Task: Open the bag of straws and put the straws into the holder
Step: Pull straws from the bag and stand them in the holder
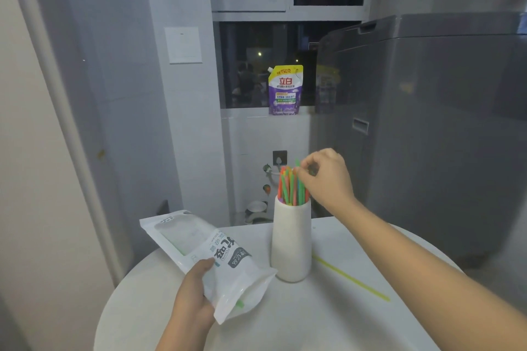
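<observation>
Left hand (pixel 196 291) is wrapped around the white straw bag (pixel 211 259) in the lower middle of the frame, fingers closed on its edge, open end facing the camera with a green straw or two (pixel 240 304) poking out. Right hand (pixel 328 177) is up at the center, fingertips pinched on the tops of the colorful straws (pixel 292 186) standing in the white holder (pixel 291 242). The holder sits on the round white table (pixel 328 322), just right of the bag. One yellow straw (pixel 350 278) lies loose on the table, right of the holder.
</observation>
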Action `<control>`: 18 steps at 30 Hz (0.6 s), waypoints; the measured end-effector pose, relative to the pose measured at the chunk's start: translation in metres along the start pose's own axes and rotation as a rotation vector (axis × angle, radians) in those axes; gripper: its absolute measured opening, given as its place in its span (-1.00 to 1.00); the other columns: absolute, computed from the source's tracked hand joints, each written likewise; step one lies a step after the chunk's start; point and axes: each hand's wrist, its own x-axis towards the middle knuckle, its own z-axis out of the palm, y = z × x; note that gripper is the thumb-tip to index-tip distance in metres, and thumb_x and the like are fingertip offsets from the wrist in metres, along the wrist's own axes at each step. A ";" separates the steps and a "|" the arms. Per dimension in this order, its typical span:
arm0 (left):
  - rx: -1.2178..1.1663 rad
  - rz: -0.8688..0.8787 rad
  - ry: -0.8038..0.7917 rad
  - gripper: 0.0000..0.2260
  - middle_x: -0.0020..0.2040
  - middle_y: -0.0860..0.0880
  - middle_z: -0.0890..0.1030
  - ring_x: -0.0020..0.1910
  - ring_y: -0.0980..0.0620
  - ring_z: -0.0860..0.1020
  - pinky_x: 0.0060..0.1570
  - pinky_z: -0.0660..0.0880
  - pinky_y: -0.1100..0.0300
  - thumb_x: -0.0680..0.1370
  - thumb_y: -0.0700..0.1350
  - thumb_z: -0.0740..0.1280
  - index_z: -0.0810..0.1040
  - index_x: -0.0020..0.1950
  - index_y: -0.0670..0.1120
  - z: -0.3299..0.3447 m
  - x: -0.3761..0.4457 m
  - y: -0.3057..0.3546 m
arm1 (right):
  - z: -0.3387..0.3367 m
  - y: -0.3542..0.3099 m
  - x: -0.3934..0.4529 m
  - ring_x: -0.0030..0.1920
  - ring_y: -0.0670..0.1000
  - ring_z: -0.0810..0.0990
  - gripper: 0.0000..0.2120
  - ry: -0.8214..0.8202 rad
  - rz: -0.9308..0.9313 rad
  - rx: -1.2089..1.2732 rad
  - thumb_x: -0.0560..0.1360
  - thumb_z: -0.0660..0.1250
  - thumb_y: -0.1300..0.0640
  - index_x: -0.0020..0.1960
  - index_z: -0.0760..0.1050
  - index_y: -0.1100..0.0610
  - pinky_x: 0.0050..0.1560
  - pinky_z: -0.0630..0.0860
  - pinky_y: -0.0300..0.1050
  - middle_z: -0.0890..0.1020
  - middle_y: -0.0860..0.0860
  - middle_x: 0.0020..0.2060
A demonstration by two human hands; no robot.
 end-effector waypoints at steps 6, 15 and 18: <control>0.006 -0.012 -0.006 -0.86 -0.30 -0.08 0.70 -0.28 -0.11 0.64 -0.33 0.54 0.05 0.53 -0.22 0.23 0.55 0.00 -0.11 0.001 0.002 -0.001 | 0.013 0.026 -0.025 0.02 -0.07 0.33 -0.91 -0.031 -0.057 -0.022 0.42 0.40 0.08 -0.17 0.55 0.09 -0.10 0.33 -0.25 0.43 -0.09 -0.11; 0.025 -0.004 0.019 -0.88 -0.36 -0.05 0.68 -0.32 -0.10 0.62 -0.30 0.49 0.02 0.54 -0.23 0.21 0.54 -0.06 -0.09 0.006 0.004 -0.003 | 0.015 0.039 -0.039 0.00 -0.09 0.37 -0.94 0.006 -0.021 0.040 0.42 0.40 0.09 -0.21 0.53 0.03 -0.12 0.34 -0.23 0.45 -0.10 -0.13; 0.012 -0.010 0.025 -0.88 -0.36 -0.05 0.68 -0.44 -0.05 0.65 -0.47 0.56 0.09 0.54 -0.24 0.22 0.54 -0.06 -0.11 0.006 0.005 -0.003 | 0.012 0.053 -0.053 -0.04 -0.07 0.43 -0.96 0.042 -0.004 0.097 0.42 0.40 0.11 -0.19 0.54 0.04 -0.15 0.42 -0.19 0.48 -0.08 -0.13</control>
